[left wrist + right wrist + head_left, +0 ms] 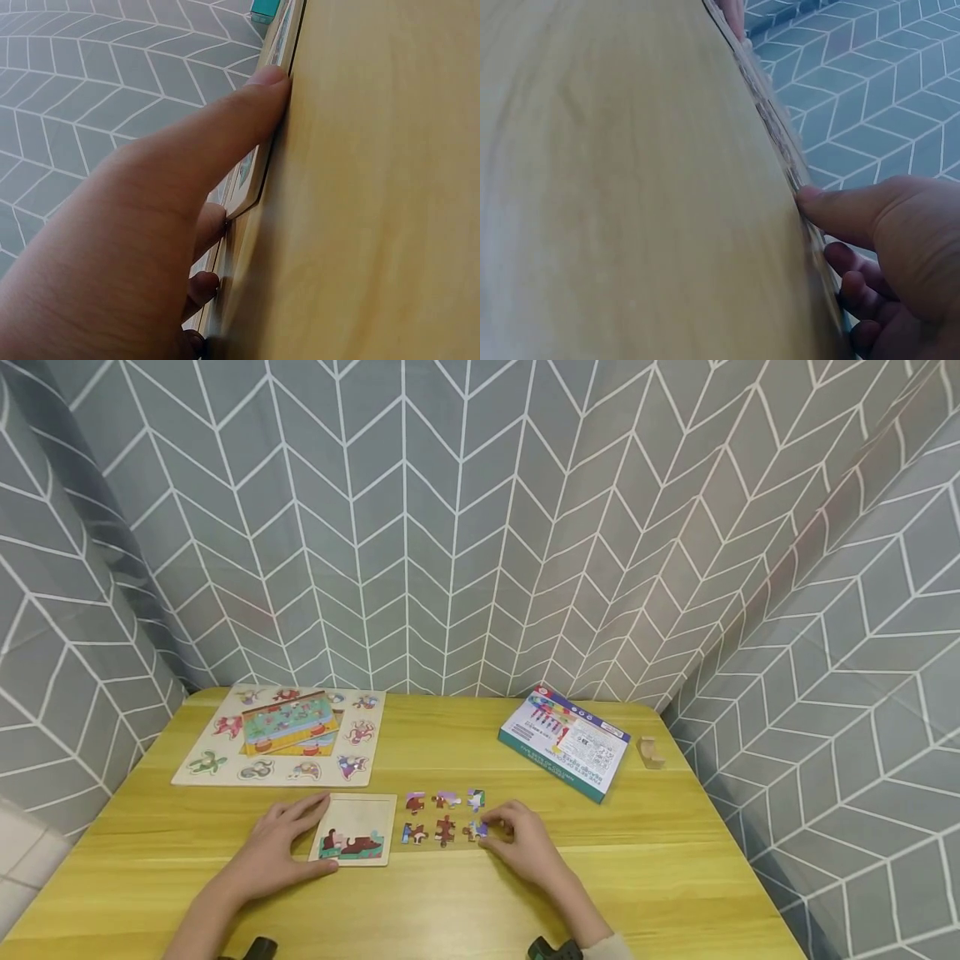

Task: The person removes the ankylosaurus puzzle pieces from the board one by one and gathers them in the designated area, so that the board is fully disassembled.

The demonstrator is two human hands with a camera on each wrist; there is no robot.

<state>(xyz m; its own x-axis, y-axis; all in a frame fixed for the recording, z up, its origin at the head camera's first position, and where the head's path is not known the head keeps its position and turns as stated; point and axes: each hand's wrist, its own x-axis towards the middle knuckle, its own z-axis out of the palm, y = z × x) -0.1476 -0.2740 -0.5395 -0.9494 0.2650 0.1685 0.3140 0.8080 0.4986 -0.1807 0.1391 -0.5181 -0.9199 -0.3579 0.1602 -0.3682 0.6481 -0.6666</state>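
A square wooden puzzle tray [365,810] lies on the table with a few joined pieces, brown and green, along its lower part. My left hand [272,852] holds it from the left, thumb on the near edge and index finger at the far corner. The left wrist view shows that thumb [255,101] against the tray's rim. Right of the tray, loose jigsaw pieces [445,831] are set out in two rows. With thumb and index finger, my right hand [525,847] pinches the near-row piece at the right end [477,831], which lies flat. The right wrist view shows its thumb [840,210] low at the tabletop.
At the back left lies a large wooden board [195,772] of animal pictures, with two colourful picture cards [291,724] overlapping on it. A puzzle box [566,742] lies at the back right, beside a small tan block [650,752]. Grey patterned curtain [450,527] surrounds the table.
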